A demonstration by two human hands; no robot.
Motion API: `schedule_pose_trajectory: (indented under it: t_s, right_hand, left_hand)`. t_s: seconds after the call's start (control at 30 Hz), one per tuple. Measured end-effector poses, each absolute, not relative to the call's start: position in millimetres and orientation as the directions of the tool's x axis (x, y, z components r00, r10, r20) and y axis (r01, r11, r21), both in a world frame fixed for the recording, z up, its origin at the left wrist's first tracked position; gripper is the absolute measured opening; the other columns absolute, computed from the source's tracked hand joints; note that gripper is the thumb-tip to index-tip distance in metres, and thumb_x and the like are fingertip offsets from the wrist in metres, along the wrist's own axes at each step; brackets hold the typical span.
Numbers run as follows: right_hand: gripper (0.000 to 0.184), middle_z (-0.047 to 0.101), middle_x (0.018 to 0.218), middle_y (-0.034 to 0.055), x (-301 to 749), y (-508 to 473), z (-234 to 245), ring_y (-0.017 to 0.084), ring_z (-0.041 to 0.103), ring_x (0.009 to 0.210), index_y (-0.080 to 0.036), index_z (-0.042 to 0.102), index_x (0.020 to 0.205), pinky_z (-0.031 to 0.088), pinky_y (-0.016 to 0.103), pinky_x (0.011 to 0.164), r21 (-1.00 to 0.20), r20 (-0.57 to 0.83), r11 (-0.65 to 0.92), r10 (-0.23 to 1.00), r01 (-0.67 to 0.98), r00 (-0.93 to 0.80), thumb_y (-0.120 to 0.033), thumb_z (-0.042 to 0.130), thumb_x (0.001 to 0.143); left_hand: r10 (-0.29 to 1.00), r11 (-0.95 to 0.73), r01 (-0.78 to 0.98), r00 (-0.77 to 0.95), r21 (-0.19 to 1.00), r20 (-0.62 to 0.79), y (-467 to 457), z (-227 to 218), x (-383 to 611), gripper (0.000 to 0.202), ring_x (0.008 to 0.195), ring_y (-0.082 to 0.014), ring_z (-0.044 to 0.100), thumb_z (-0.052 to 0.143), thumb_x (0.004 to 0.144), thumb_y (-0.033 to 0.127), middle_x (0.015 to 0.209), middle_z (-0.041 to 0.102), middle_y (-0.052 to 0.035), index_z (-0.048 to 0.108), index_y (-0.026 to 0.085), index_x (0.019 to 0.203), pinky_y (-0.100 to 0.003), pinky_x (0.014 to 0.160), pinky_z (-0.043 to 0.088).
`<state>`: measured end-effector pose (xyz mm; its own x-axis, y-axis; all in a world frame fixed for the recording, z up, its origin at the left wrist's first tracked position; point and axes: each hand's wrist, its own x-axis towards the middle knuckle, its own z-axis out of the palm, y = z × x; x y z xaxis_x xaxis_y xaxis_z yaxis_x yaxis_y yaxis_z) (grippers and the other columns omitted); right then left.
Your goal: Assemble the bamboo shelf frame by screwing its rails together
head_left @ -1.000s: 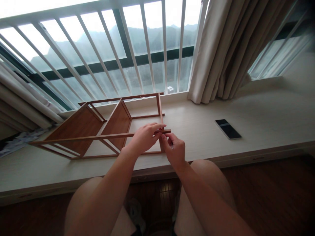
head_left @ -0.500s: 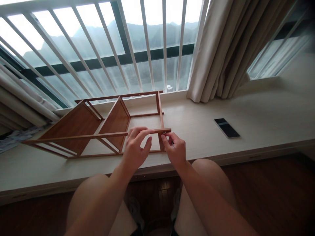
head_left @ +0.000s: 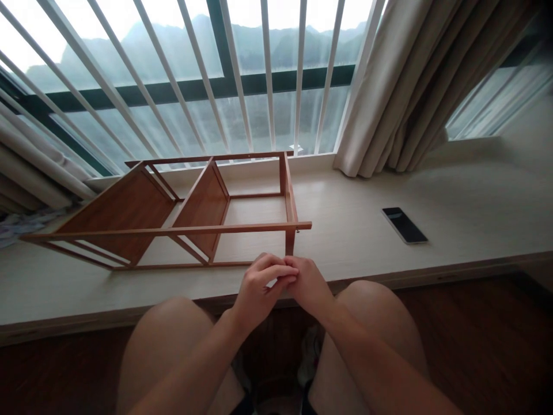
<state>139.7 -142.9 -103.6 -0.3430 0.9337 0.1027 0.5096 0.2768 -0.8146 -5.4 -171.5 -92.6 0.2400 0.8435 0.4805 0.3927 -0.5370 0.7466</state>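
Meeting just in front of the reddish-brown wooden open-frame shelf unit [head_left: 205, 207], the bare left hand [head_left: 258, 288] and the bare right hand [head_left: 309, 283] are now off its near corner, where half a second ago the right fingertips were pinching at the joint. The left hand's thumb and forefinger come together at the right hand, a small gap showing between them; the right fingers are curled inward, their tips hidden, so I cannot tell whether something small is held between the two hands.

The shelf unit lies on its side along the pale wood-grain window ledge [head_left: 345, 202], with its end crosspiece [head_left: 290, 241] towards the right. With the hands lower, that corner is uncovered — a tiny dark fitting [head_left: 298, 231] (perhaps a screw, too small to be sure) shows just under the long near rail [head_left: 242, 228]. It seems to stand out from the wood, so I would judge the joint not fully fastened, and the work there paused rather than finished. Meanwhile the black rectangular phone [head_left: 405, 225] rests on the ledge, well apart from the hands — untouched, as before.
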Motion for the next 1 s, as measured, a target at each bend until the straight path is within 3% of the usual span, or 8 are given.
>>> schedule_pose_trajectory:
  t_s: [0.17, 0.27, 0.37, 0.47, 0.57, 0.67, 1.0]
  right_hand:
    - [0.008, 0.064, 0.064, 0.0003, 143, -144, -89, 0.014, 0.053, 0.058, -0.020, 0.068, 0.076, 0.036, 0.024, 0.055, -0.820, 0.095, 0.268, 0.935, 0.506, -0.341, -0.018, 0.061, 0.079]
    - [0.012, 0.057, 0.058, -0.0029, 156, -147, -80, 0.012, 0.048, 0.053, -0.021, 0.069, 0.084, 0.034, 0.024, 0.052, -0.836, 0.115, 0.248, 0.951, 0.489, -0.287, -0.032, 0.065, 0.083]
    - [0.024, 0.051, 0.054, -0.0047, 170, -148, -76, 0.010, 0.043, 0.049, -0.020, 0.067, 0.080, 0.032, 0.023, 0.049, -0.880, 0.134, 0.242, 0.952, 0.408, -0.275, -0.041, 0.061, 0.088]
    - [0.025, 0.053, 0.057, -0.0039, 177, -147, -77, 0.010, 0.045, 0.052, -0.018, 0.065, 0.075, 0.035, 0.022, 0.054, -0.852, 0.303, 0.377, 0.921, 0.363, -0.244, -0.038, 0.061, 0.089]
    - [0.026, 0.049, 0.056, -0.0043, 179, -146, -80, 0.009, 0.044, 0.053, -0.018, 0.058, 0.067, 0.033, 0.023, 0.057, -0.748, 0.498, 0.549, 0.836, 0.372, -0.233, -0.032, 0.064, 0.088]
    - [0.030, 0.043, 0.055, -0.0049, 181, -148, -82, 0.009, 0.039, 0.052, -0.018, 0.050, 0.063, 0.030, 0.024, 0.055, -0.686, 0.584, 0.629, 0.776, 0.364, -0.240, -0.030, 0.064, 0.087]
    - [0.032, 0.046, 0.053, -0.0042, 181, -141, -87, 0.008, 0.040, 0.051, -0.018, 0.051, 0.060, 0.031, 0.024, 0.054, -0.678, 0.581, 0.616, 0.783, 0.402, -0.222, -0.027, 0.063, 0.088]
  left_hand:
    - [0.940, -0.340, 0.301, 0.099, 0.891, 0.326, -165, -86, -2, 0.008, 0.083, -0.0164, 0.058, 0.066, 0.086, 0.021, 0.085, 0.064, -0.0052, 0.073, 0.020, 0.086, -0.028, 0.077, 0.045]
    - [0.996, -0.090, -0.019, 0.000, 0.996, 0.090, -157, -78, 5, 0.012, 0.075, -0.0136, 0.056, 0.067, 0.085, 0.029, 0.080, 0.061, -0.0031, 0.070, 0.017, 0.086, -0.025, 0.070, 0.044]
    - [0.989, 0.151, -0.382, 0.064, 0.912, -0.137, -147, -72, 15, 0.018, 0.065, -0.0094, 0.050, 0.070, 0.082, 0.032, 0.071, 0.055, 0.0006, 0.068, 0.016, 0.089, -0.022, 0.064, 0.042]
    - [0.945, 0.327, -0.558, 0.214, 0.763, -0.249, -142, -66, 26, 0.020, 0.065, -0.0084, 0.050, 0.071, 0.081, 0.030, 0.072, 0.054, 0.0010, 0.066, 0.014, 0.091, -0.022, 0.066, 0.044]
    - [0.895, 0.443, -0.599, 0.339, 0.667, -0.289, -141, -64, 34, 0.018, 0.065, -0.0085, 0.051, 0.069, 0.083, 0.030, 0.073, 0.054, 0.0002, 0.065, 0.013, 0.087, -0.022, 0.066, 0.045]
    - [0.862, 0.502, -0.596, 0.404, 0.627, -0.306, -141, -65, 37, 0.017, 0.066, -0.0091, 0.053, 0.067, 0.084, 0.030, 0.073, 0.054, 0.0002, 0.065, 0.013, 0.088, -0.022, 0.065, 0.044]
    - [0.848, 0.530, -0.644, 0.407, 0.552, -0.339, -137, -70, 38, 0.016, 0.069, -0.0092, 0.057, 0.071, 0.081, 0.026, 0.077, 0.060, -0.0004, 0.068, 0.013, 0.090, -0.022, 0.067, 0.047]
